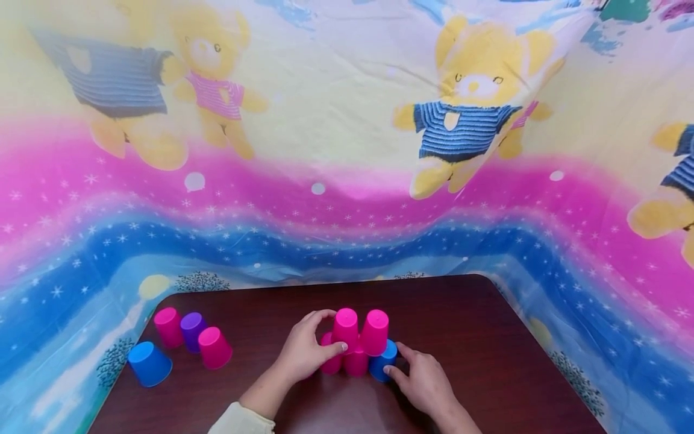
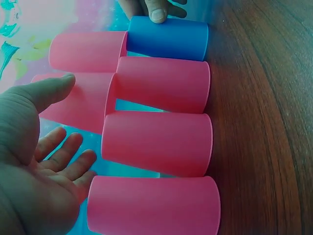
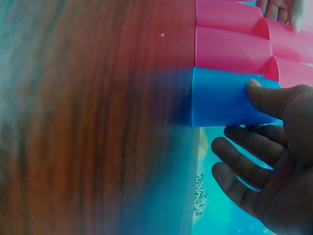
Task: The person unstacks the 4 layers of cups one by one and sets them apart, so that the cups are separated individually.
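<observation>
Two pink cups stand upside down on a lower row of upside-down cups. My left hand (image 1: pixel 306 346) holds the upper left pink cup (image 1: pixel 347 325), thumb on its near side and index finger at its far side. Beside it is the upper right pink cup (image 1: pixel 375 333). In the row below, pink cups (image 1: pixel 356 363) sit left of a blue cup (image 1: pixel 382 363). My right hand (image 1: pixel 425 377) grips that blue cup at its right side; in the right wrist view the thumb (image 3: pixel 266 98) presses its wall. The left hand partly hides the leftmost lower cup.
On the table's left side stand several loose upside-down cups: a pink cup (image 1: pixel 168 328), a purple cup (image 1: pixel 193 331), another pink cup (image 1: pixel 215 348) and a blue cup (image 1: pixel 150 364). The dark wooden table (image 1: pixel 488 337) meets a printed cloth (image 1: pixel 347 241) at its back and sides.
</observation>
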Action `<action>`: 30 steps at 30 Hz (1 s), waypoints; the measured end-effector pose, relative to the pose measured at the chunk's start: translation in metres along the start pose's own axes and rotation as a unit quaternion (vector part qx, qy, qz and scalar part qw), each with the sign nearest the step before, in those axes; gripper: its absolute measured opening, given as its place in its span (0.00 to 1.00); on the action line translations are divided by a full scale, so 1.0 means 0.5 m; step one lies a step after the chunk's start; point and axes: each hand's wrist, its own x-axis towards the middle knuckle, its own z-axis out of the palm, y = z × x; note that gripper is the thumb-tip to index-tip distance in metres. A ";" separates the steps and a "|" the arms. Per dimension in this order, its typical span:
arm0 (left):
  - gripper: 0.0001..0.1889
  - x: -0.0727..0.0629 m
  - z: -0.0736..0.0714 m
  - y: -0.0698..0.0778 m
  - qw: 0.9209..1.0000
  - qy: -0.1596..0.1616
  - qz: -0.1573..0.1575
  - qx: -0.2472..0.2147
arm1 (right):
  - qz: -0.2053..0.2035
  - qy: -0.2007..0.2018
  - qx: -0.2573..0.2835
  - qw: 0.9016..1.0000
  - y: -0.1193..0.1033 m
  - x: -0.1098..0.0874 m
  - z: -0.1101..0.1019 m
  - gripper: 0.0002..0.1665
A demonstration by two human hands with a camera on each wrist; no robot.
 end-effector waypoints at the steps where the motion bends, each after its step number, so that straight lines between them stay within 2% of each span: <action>1: 0.37 0.000 0.002 0.000 1.000 -0.001 -0.001 0.000 | 0.001 -0.001 0.000 1.000 0.000 0.000 0.000 0.41; 9: 0.39 0.003 0.013 0.004 1.000 -0.004 -0.013 -0.007 | 0.002 0.000 0.003 1.000 -0.001 -0.001 -0.001 0.41; 17: 0.37 0.001 0.014 -0.001 1.000 0.003 -0.007 -0.012 | 0.005 -0.005 0.004 1.000 -0.001 -0.001 -0.002 0.41; 30: 0.36 -0.023 -0.020 -0.011 1.000 0.023 -0.019 -0.004 | 0.002 -0.005 -0.002 1.000 0.002 0.001 0.001 0.41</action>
